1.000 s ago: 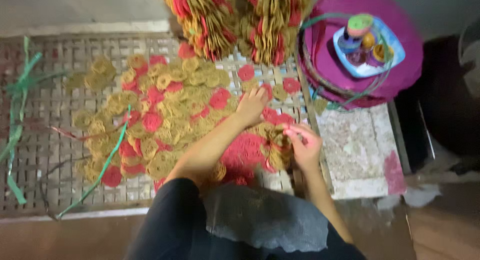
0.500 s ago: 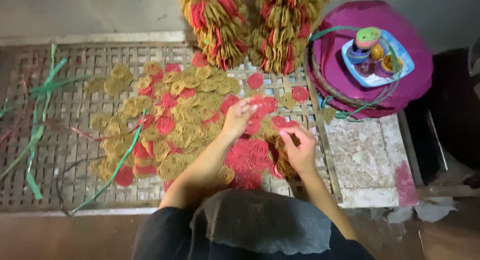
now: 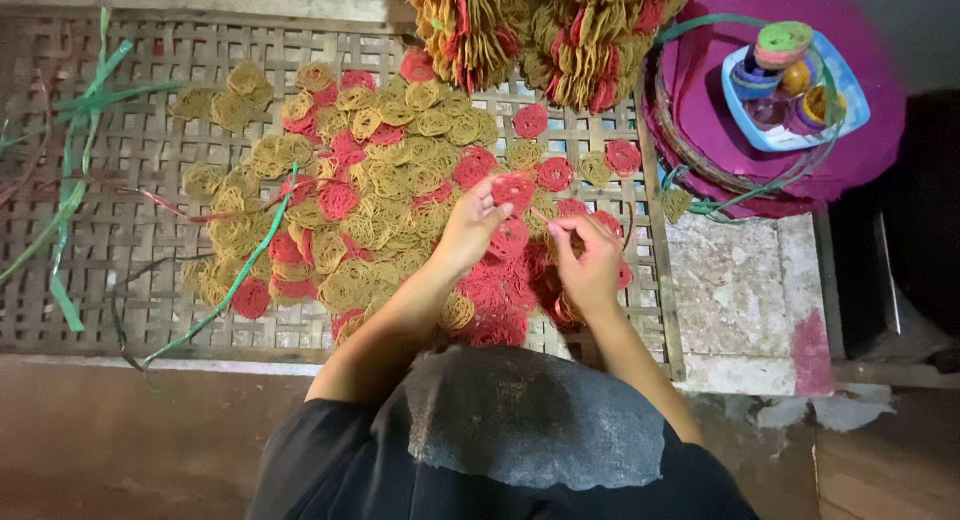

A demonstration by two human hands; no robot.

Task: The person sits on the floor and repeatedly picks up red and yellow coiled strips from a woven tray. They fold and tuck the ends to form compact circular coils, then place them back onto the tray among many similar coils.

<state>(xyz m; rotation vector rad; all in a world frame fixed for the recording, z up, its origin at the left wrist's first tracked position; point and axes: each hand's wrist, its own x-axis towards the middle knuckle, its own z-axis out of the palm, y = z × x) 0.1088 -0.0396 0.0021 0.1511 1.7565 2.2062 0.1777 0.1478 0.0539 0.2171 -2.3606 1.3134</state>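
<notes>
step: sorting/picking from the spread, judged; one red coiled disc (image 3: 513,191) lifted, frame centre
left hand (image 3: 468,230): fingertips pinch that disc
right hand (image 3: 590,270): closed on a stack of red discs (image 3: 556,305), just right of centre
next: likely needs the disc carried over to the stack
pile: yellow and red discs (image 3: 340,215) on woven bamboo mat (image 3: 140,270)
bundles: strung discs (image 3: 545,25), top centre
tray: pale blue plastic tray (image 3: 840,85) of small coloured pots, upper right; no readable labels

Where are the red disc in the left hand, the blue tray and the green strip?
Red disc (image 3: 513,191), head view, its middle.
Blue tray (image 3: 842,80), head view, right rim.
Green strip (image 3: 250,265), head view, mid-length.
</notes>
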